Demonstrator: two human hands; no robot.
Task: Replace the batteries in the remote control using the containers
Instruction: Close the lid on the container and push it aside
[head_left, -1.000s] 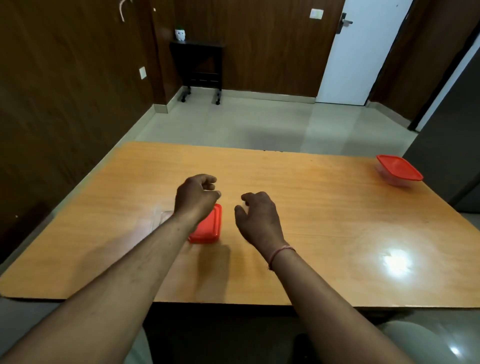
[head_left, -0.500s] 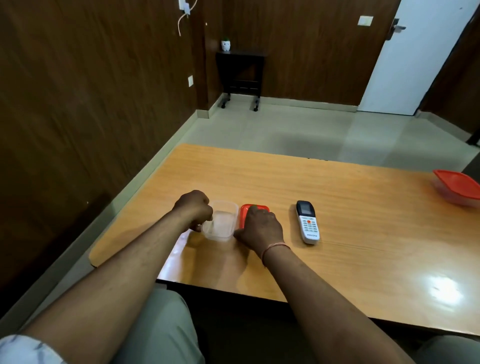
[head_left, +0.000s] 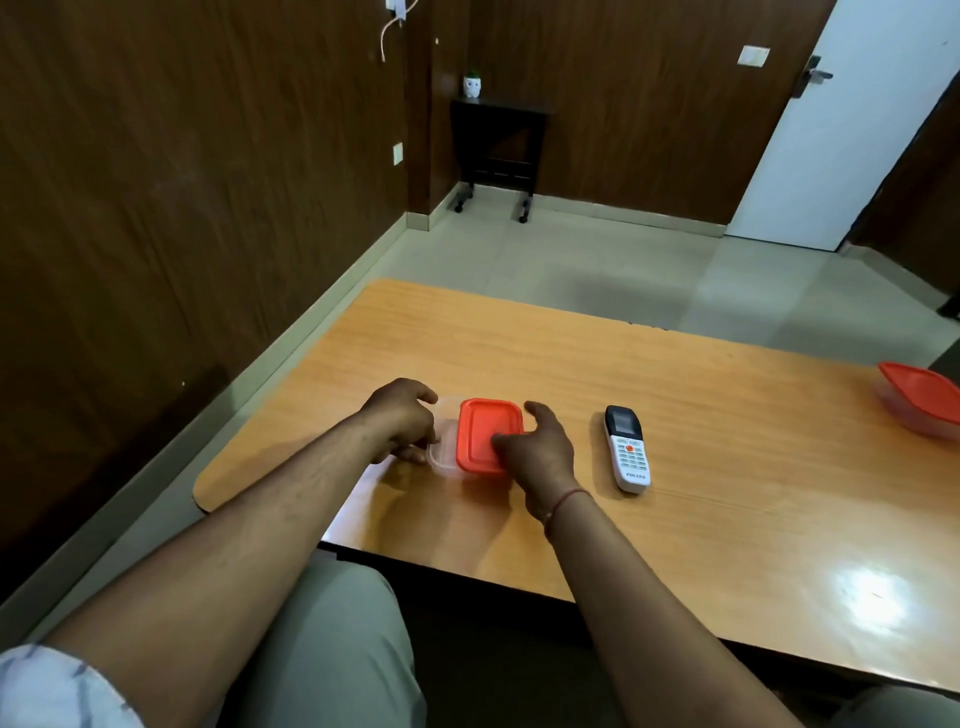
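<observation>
A small clear plastic container (head_left: 440, 457) stands near the left end of the wooden table (head_left: 727, 415). Its red lid (head_left: 483, 428) lies partly over it, shifted to the right. My left hand (head_left: 402, 418) grips the container's left side. My right hand (head_left: 535, 449) holds the lid at its right edge, fingers on top. What is inside the container is hidden. A white remote control (head_left: 627, 449) with a dark screen lies face up just right of my right hand. A second clear container with a red lid (head_left: 922, 397) sits at the table's far right.
The table's left edge and rounded corner are close to my left hand. Beyond the table are a tiled floor, brown wall panels, a small black side table (head_left: 498, 140) with a white pot, and a white door (head_left: 831, 119). My lap is under the near edge.
The view swung left and downward. The red lid, which lay beside the open container half a second ago, now sits over it under my right hand. My left hand stays on the container.
</observation>
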